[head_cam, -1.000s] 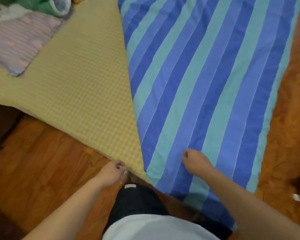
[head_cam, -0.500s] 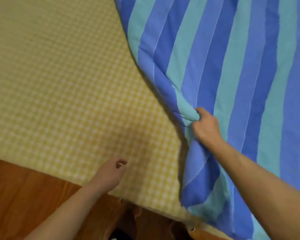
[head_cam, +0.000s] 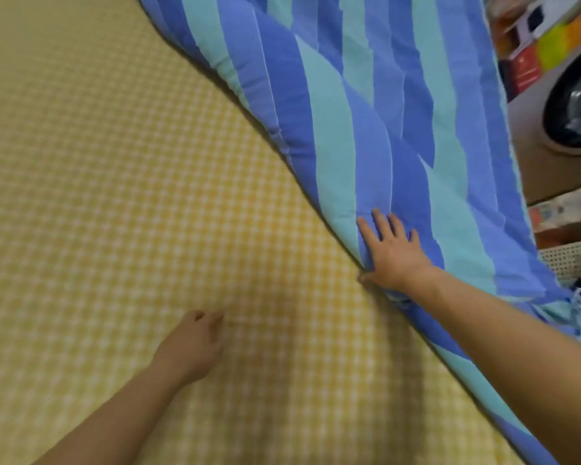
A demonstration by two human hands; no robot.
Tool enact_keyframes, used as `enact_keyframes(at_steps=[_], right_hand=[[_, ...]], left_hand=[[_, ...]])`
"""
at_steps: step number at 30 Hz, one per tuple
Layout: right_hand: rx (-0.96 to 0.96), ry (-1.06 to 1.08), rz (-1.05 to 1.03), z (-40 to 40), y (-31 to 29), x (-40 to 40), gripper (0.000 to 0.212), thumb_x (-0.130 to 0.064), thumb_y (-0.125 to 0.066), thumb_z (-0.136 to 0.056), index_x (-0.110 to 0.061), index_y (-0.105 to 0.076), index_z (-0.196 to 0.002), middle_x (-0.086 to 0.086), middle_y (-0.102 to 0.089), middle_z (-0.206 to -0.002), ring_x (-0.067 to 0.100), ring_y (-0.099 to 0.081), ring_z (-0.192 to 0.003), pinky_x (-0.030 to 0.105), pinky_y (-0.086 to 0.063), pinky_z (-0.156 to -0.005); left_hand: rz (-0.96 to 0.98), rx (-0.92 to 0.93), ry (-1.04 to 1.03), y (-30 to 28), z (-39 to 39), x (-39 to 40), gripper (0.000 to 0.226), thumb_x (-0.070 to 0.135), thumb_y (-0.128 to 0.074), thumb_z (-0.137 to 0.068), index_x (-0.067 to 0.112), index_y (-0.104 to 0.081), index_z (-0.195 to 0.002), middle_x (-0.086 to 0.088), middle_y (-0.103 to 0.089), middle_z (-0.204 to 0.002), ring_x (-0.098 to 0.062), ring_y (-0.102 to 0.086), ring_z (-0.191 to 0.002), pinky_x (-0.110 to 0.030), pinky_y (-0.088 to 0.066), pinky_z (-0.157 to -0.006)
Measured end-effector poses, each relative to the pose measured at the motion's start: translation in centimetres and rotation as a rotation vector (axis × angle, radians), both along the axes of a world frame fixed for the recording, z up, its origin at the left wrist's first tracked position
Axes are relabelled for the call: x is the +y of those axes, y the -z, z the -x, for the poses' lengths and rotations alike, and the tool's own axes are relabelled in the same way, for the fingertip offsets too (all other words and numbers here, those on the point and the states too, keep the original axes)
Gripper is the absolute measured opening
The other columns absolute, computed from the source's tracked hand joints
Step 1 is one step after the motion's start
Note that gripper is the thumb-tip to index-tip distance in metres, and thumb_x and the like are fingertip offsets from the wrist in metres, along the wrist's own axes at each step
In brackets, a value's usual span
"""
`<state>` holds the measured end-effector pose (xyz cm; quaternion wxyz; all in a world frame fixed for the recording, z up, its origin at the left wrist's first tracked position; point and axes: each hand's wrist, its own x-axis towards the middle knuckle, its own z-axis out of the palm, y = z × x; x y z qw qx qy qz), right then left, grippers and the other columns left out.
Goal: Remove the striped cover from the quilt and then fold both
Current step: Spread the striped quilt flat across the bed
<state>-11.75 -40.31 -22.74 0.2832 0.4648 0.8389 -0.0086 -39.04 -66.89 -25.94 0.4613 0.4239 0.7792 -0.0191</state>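
Note:
The striped cover [head_cam: 366, 105], in blue and teal bands with the quilt's bulk inside, lies folded back over the right half of the view. Its thick folded edge runs diagonally from the top centre to the bottom right. My right hand [head_cam: 390, 253] is on that edge, fingers spread over the top and thumb tucked under, pinching the fabric. My left hand [head_cam: 191, 347] hovers low over the yellow checked sheet [head_cam: 121, 203], fingers loosely curled and holding nothing. The quilt itself is hidden inside the cover.
At the far right is a washing machine's round door [head_cam: 574, 105]. Coloured boxes [head_cam: 537, 45] are above it. Below it are a woven basket [head_cam: 578, 260] and patterned cloth [head_cam: 564, 213]. The yellow checked sheet fills the left and bottom.
My right hand has carried the striped edge further up and right, shifting from a fist grip to spread fingers. The view moved forward, so the wooden floor is out of sight. My left hand stays low.

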Motion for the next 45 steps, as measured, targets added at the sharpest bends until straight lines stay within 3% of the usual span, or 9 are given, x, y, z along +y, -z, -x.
enact_keyframes(at_steps=[6,12,15,18,22,26,34,41,45], right_hand=[[0.039,-0.243,-0.126,-2.8,-0.6,1.9,0.087,-0.026,-0.089,-0.052,-0.014,-0.049,-0.128,0.009,-0.051,-0.105,0.032,-0.054,-0.086,0.037,-0.046,-0.06],[0.41,-0.39,-0.373,-5.4,-12.8,5.0,0.025,-0.032,-0.063,-0.083,-0.01,-0.059,-0.096,0.009,-0.054,-0.087,0.035,-0.059,-0.081,0.038,-0.04,-0.053],[0.49,-0.468,-0.43,-4.8,-18.3,5.4,0.029,-0.039,-0.047,-0.084,-0.011,-0.054,-0.082,0.009,-0.053,-0.081,0.035,-0.056,-0.078,0.039,-0.04,-0.052],[0.566,-0.456,-0.488,-2.0,-21.7,4.2,0.031,-0.041,-0.047,-0.086,-0.012,-0.053,-0.077,0.007,-0.053,-0.077,0.033,-0.053,-0.076,0.036,-0.035,-0.051],[0.67,-0.408,-0.421,-0.4,-23.0,1.3,0.028,-0.038,-0.053,-0.087,-0.014,-0.05,-0.073,0.005,-0.052,-0.073,0.032,-0.053,-0.071,0.031,-0.026,-0.052],[0.93,-0.181,-0.295,-2.6,-23.5,-0.6,0.03,-0.033,-0.053,-0.089,-0.021,-0.036,-0.066,-0.002,-0.038,-0.062,0.021,-0.035,-0.061,0.035,-0.026,-0.054],[1.193,0.328,0.425,0.6,-20.1,-8.7,0.032,-0.024,-0.059,-0.098,-0.009,-0.062,-0.069,-0.012,-0.056,-0.054,-0.006,-0.048,-0.054,0.013,-0.037,-0.055],[0.275,-0.097,0.969,10.1,-8.1,-22.1,0.024,-0.03,-0.047,-0.101,-0.015,-0.065,-0.105,0.009,-0.065,-0.11,0.025,-0.059,-0.104,0.032,-0.041,-0.085],[0.258,0.025,0.861,13.7,-5.8,-27.7,0.04,-0.031,-0.048,-0.1,-0.019,-0.05,-0.138,0.005,-0.056,-0.138,0.024,-0.052,-0.127,0.029,-0.04,-0.099]], left_hand=[[0.107,0.005,0.015,-0.5,-1.3,0.7,0.065,0.044,-0.052,-0.093,0.023,-0.036,-0.152,-0.005,-0.036,-0.155,-0.02,-0.039,-0.141,-0.031,-0.033,-0.113],[-0.117,-0.635,-0.706,-8.4,-8.9,7.0,0.042,0.022,-0.06,-0.097,0.023,-0.053,-0.138,-0.004,-0.065,-0.124,-0.023,-0.062,-0.115,-0.042,-0.048,-0.101],[-0.253,-0.781,-0.667,-12.3,-13.9,12.6,0.061,0.026,-0.066,-0.093,0.026,-0.039,-0.148,-0.005,-0.058,-0.13,-0.023,-0.061,-0.118,-0.047,-0.049,-0.103],[-0.483,-0.578,-0.449,-13.9,-17.8,17.8,0.107,0.047,-0.078,-0.076,0.027,-0.012,-0.157,-0.005,-0.028,-0.156,-0.023,-0.035,-0.14,-0.046,-0.037,-0.113],[-0.733,-0.329,-0.565,-12.4,-16.2,22.9,0.106,0.087,-0.058,-0.064,0.029,-0.031,-0.149,-0.005,-0.039,-0.15,-0.031,-0.046,-0.132,-0.042,-0.043,-0.104],[-0.97,0.393,-0.441,-16.7,-11.9,22.2,0.03,0.04,-0.056,-0.09,0.026,-0.048,-0.115,0.0,-0.054,-0.118,-0.03,-0.06,-0.099,-0.042,-0.045,-0.074],[-0.979,0.587,-0.232,-22.0,1.9,6.6,0.022,0.025,-0.075,-0.073,0.024,-0.065,-0.093,0.001,-0.066,-0.089,-0.029,-0.062,-0.077,-0.038,-0.047,-0.06],[-0.155,0.664,0.542,-18.8,8.5,-17.9,0.016,0.024,-0.063,-0.06,0.025,-0.069,-0.075,0.002,-0.062,-0.069,-0.026,-0.064,-0.056,-0.032,-0.049,-0.045],[0.266,0.474,0.525,-10.7,12.8,-23.4,0.05,0.053,-0.052,-0.089,0.031,-0.05,-0.134,-0.004,-0.052,-0.135,-0.029,-0.055,-0.12,-0.041,-0.046,-0.095]])
